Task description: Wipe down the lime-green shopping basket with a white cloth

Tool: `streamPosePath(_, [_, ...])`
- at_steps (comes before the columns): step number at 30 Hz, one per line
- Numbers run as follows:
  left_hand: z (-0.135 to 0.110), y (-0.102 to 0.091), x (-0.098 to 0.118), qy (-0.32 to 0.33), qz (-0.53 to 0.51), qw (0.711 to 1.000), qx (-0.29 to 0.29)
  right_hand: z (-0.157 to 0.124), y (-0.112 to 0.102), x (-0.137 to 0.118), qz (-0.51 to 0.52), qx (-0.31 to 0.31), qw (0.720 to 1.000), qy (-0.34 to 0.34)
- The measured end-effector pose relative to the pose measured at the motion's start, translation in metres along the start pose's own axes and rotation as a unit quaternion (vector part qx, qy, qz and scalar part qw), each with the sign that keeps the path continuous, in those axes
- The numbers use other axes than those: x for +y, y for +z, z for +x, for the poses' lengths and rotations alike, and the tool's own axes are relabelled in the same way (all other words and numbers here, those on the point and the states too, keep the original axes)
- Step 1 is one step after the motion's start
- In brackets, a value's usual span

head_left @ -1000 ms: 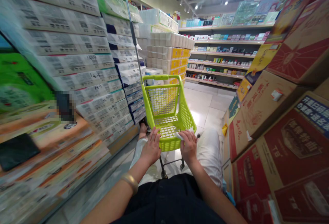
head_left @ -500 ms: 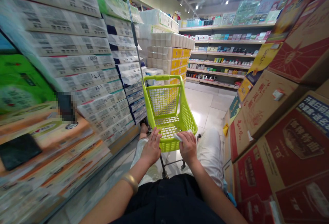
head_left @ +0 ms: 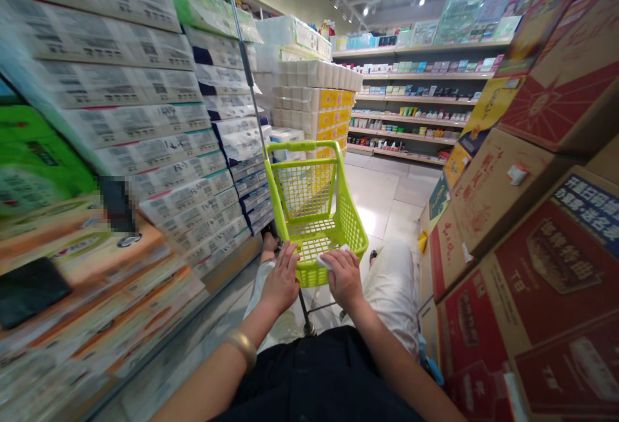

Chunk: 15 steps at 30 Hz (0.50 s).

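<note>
At mid-frame we best steady the lime-green plastic mesh shopping cart with our loosely curved left hand, whose grip we cannot tell, while our right hand, closed over a crumpled white cloth, presses evenly along the near rim.

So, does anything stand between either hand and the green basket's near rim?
Yes: a white cloth or tissue is under the right hand, at the near rim of the green basket; nothing visible separates the left hand from that rim.
</note>
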<state>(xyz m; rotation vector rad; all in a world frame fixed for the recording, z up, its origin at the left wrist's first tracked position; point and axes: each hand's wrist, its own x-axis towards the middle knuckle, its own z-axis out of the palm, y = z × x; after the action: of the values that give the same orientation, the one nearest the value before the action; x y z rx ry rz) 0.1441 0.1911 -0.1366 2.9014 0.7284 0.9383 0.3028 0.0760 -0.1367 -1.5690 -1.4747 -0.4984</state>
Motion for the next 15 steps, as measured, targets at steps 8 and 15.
streamPosePath(8, [-0.001,0.006,0.004,-0.01,-0.012,1.0,0.011,0.001,-0.004,0.012,-0.027,0.073,0.993,0.084])
streamPosePath(15, [-0.002,0.004,0.001,0.0,-0.013,1.0,0.008,0.002,0.012,-0.024,0.016,-0.043,0.999,-0.014])
